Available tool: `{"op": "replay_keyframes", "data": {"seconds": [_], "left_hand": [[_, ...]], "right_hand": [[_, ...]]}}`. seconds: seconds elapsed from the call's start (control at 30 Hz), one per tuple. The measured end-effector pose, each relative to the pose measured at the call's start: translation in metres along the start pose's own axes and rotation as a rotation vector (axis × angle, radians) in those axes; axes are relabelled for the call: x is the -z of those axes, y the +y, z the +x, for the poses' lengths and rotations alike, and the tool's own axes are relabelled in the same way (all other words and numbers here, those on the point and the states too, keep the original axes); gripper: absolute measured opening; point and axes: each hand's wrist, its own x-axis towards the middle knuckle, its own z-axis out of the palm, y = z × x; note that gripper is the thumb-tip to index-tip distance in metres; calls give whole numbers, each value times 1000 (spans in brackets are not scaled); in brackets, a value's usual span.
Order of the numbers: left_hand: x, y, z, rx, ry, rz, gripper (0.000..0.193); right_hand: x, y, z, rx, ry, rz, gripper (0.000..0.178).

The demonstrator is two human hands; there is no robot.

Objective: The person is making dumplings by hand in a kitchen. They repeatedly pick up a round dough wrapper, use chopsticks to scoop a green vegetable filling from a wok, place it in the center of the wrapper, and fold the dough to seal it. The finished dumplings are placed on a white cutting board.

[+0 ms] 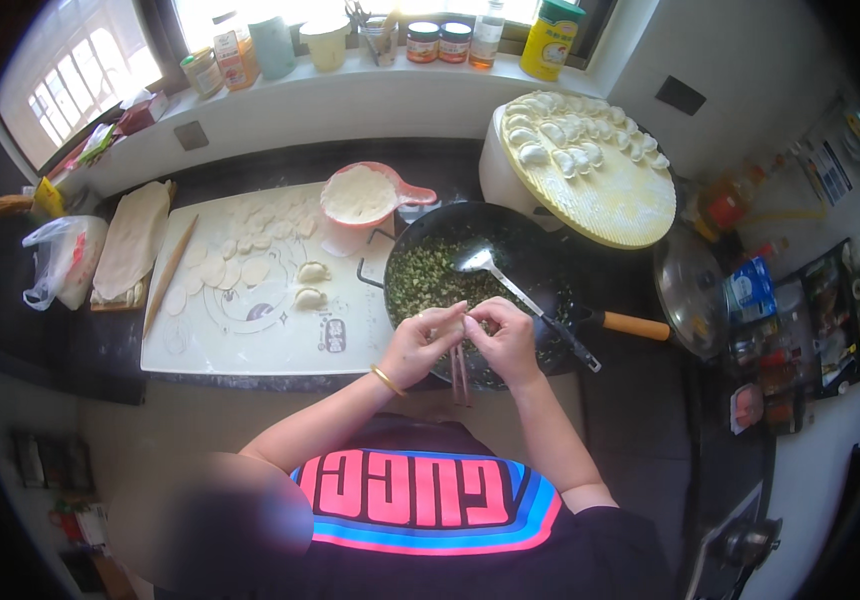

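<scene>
My left hand (423,346) and my right hand (503,341) meet over the near side of a black wok (552,270). Their fingertips pinch together on a small pale dumpling, mostly hidden by the fingers. Chopped green filling (430,270) covers the left part of the wok. A slotted metal spoon (515,290) rests in it, its black handle towards the near right. Just below my hands, a pair of chopsticks (460,378) lies across the near rim. Left of the wok, flat round wrappers (212,270) and two folded dumplings (311,284) lie on a white board (190,345).
A red-handled bowl of flour (360,195) stands behind the board, a rolling pin (170,272) at its left edge. Back right, a round yellow tray (605,205) carries many dumplings. The wok's wooden handle (635,325) points right, near a glass lid (688,290). Jars line the windowsill (330,75).
</scene>
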Motion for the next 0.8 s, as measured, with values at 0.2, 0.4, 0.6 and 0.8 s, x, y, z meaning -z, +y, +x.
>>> {"op": "replay_keyframes", "data": {"seconds": [0.2,0.4,0.6,0.8], "left_hand": [[-12,0,-5,-9,80,80,46],[-23,-4,-14,-6,138,-9,46],[-22,-6,-28,40,215,-185,47],[-12,-6,-33,34,153,-93,51]], "right_hand": [[2,6,0,133,2,53,7],[6,8,1,120,-93,-38,5],[-1,5,-1,60,-129,57,6],[-18,-3,7,200,-144,-42,5]]}}
